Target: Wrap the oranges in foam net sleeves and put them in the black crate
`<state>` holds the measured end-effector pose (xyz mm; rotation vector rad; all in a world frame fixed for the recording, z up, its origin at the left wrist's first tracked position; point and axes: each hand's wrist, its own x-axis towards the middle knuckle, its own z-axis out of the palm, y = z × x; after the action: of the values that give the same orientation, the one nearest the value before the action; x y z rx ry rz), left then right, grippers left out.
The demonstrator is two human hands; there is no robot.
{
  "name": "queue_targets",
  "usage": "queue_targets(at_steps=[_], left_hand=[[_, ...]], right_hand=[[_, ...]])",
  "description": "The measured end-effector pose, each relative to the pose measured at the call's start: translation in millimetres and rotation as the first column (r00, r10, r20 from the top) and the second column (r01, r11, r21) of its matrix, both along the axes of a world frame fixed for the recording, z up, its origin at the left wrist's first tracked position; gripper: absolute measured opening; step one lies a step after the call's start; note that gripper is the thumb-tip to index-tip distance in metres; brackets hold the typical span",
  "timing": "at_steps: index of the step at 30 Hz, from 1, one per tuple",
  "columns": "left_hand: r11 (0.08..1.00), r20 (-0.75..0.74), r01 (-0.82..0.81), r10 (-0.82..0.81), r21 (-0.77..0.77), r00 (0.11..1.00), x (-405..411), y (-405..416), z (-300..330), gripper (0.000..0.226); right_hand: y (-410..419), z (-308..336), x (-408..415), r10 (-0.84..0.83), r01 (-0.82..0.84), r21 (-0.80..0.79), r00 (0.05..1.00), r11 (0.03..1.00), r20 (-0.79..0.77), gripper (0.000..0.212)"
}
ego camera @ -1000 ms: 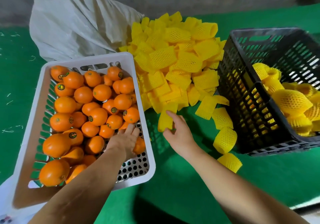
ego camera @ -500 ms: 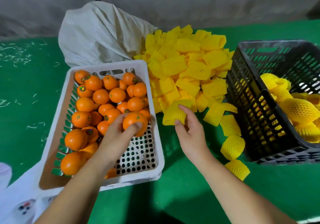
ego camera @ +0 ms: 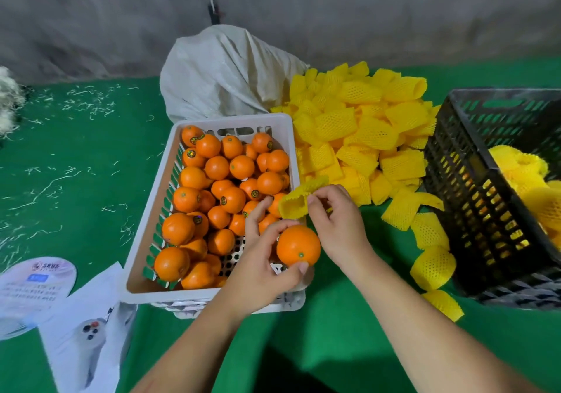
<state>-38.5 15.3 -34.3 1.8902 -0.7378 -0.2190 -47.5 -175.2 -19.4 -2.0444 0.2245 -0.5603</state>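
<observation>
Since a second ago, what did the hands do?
The left hand took an orange out of the white basket and now holds it up. The right hand pinched a foam sleeve off the yellow pile and brought it to the orange. The black crate stayed put.
</observation>
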Motion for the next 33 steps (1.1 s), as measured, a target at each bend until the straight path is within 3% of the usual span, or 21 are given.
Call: queue_targets(at_steps=[2, 5, 7, 12, 15, 18, 21, 26, 29, 33], left_hand=[[0.997, -0.064, -0.067, 0.065, -0.029, 0.996, 2.3, -1.5, 1.2, 0.054], [0.992, -0.203, -0.091, 0.073, -0.083, 0.977, 6.2, -2.4, 2.1, 0.058], [0.99, -0.256, -0.108, 0.082, -0.086, 0.963, 6.3, -1.9, 0.9, 0.059], [0.961, -0.28, -0.174, 0.11, -0.216, 0.954, 7.6, -4.5, -6.7, 0.069], [0.962, -0.229, -0.248, 0.218, -0.112, 0.949, 13.7, -4.6, -6.6, 0.081], [0.938, -0.201, -0.34, 0.321, -0.065, 0.925, 17.1, -4.3, -8.5, 0.071], [0.906, -0.345, -0.392, 0.32, -0.162, 0.882, 18.0, -5.5, -9.0, 0.061], [0.817, -0.596, -0.481, 0.221, -0.319, 0.772, 21.4, 0.8, -5.0, 0.042], [0.792, -0.637, -0.489, 0.17, -0.366, 0.752, 20.5, 2.6, -2.0, 0.033], [0.827, -0.657, -0.371, 0.001, -0.423, 0.754, 21.4, 5.3, 1.2, 0.051]], right_hand=[[-3.8, 0.2, 1.7, 0.09, -0.093, -0.055, 0.995, 0.994, -0.046, 0.002], [-7.7, 0.0, 0.3, 0.162, -0.18, -0.261, 0.983, 0.948, -0.088, 0.02], [-10.0, 4.4, 0.2, 0.194, -0.216, -0.315, 0.976, 0.924, -0.099, 0.027], [-13.7, 16.5, -3.1, 0.255, -0.262, -0.378, 0.964, 0.888, -0.07, 0.023], [-7.8, 21.9, -7.3, 0.295, -0.299, -0.414, 0.953, 0.86, -0.076, 0.021], [2.1, 24.7, -10.9, 0.327, -0.318, -0.477, 0.943, 0.82, -0.067, 0.022], [18.8, 23.8, -15.3, 0.375, -0.322, -0.53, 0.927, 0.784, -0.01, 0.024], [33.6, 13.8, -8.0, 0.347, -0.303, -0.439, 0.938, 0.846, 0.021, 0.043], [39.0, 3.5, -6.1, 0.292, -0.265, -0.375, 0.956, 0.888, 0.015, 0.045], [38.3, -0.6, -2.3, 0.335, -0.323, -0.19, 0.942, 0.927, 0.035, 0.04]])
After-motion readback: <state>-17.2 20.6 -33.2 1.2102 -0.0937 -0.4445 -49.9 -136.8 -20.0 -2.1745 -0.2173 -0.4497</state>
